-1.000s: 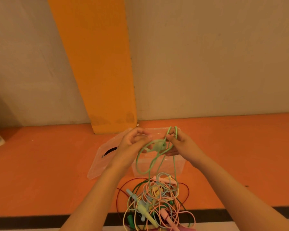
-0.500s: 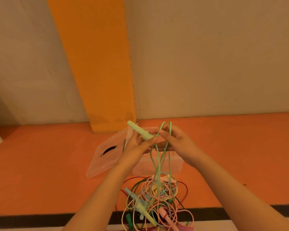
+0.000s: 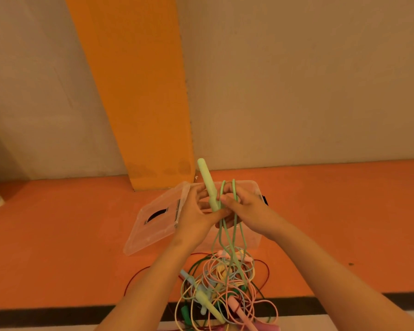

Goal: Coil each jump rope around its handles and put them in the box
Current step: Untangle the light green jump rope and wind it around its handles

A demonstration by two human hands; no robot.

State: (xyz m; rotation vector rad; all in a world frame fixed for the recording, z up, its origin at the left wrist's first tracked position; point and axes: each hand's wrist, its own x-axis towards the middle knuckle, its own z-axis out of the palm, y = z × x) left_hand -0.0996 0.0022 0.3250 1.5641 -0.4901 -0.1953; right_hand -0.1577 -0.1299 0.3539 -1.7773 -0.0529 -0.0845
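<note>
A pale green handle (image 3: 207,185) of one jump rope stands nearly upright, tilted a little to the left, held in the air in front of the clear plastic box (image 3: 255,240). The left hand (image 3: 196,217) grips its lower end, fingers curled round it and the thumb pressed against its base. Just beside it, the right hand (image 3: 246,209) pinches several loops of the matching green cord (image 3: 234,226), which arch over its fingers and hang down in long strands into the heap of jump ropes (image 3: 225,283) below. That heap, a tangle of pink, yellow, pale blue, green and dark red cords and handles, lies on the orange floor (image 3: 344,223) on the near side of the box. The box's lid (image 3: 153,225) rests tilted open on its left. Behind stand an orange pillar (image 3: 134,91) and a beige wall (image 3: 296,80); a black stripe (image 3: 46,316) crosses the floor nearest the person.
</note>
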